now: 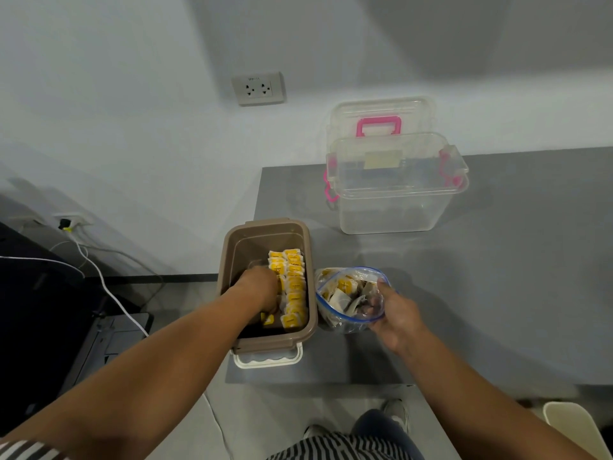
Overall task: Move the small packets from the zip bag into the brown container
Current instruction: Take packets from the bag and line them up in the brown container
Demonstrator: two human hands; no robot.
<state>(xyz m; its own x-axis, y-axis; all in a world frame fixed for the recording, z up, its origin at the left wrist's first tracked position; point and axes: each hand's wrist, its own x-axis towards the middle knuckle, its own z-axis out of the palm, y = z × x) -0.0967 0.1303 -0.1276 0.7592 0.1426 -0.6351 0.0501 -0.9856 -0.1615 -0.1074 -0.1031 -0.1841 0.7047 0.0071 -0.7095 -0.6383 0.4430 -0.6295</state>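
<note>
Brown container at table's left edge

Yellow-and-white packets were seen in the brown container. The zip bag was edged in blue, the clear box fitted with pink latches, the worktop grey.

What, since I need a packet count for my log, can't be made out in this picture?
Head view:
- The grip of the left hand inside the brown container: the back of the hand hides its fingers and whatever they hold.
- The packets in the zip bag: crumpled plastic and the right hand cover them; uncountable.
- The packet rows in the container: partly under the left hand; print too small.
</note>
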